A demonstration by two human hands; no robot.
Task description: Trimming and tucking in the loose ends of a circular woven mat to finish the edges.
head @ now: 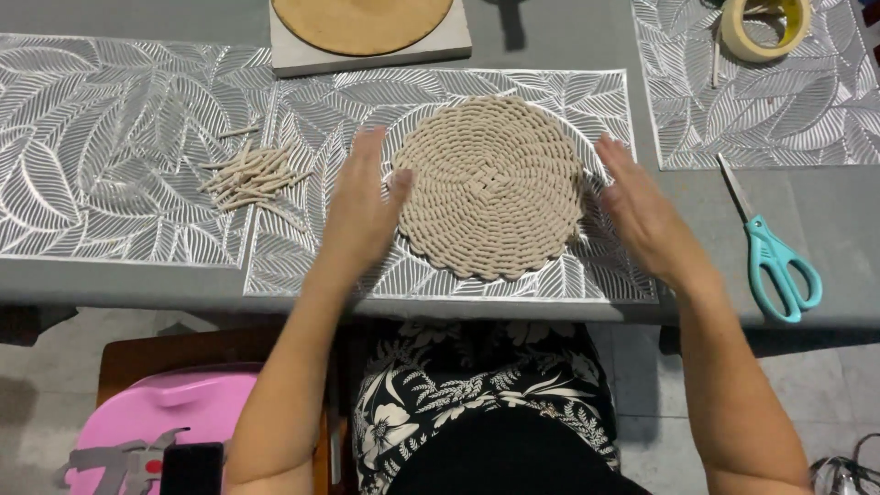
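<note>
Flanking one round woven rope mat (492, 186): left hand (359, 213) flat with fingers open, thumb touching the mat's left edge; right hand (642, 213) open just beside its right edge, gripping nothing. Mat lies on the middle of three silver leaf-pattern placemats (440, 275) on the grey tabletop (825, 206). Also present: one pile of short cord offcuts (249, 172) left, one teal scissors (775, 252) right, one tape roll (765, 26) far right, one tan disc (362, 20) on a grey board far centre.

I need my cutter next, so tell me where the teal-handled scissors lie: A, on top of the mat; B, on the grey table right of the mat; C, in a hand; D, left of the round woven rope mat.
B: the teal-handled scissors lie on the grey table, beyond the right hand.
</note>
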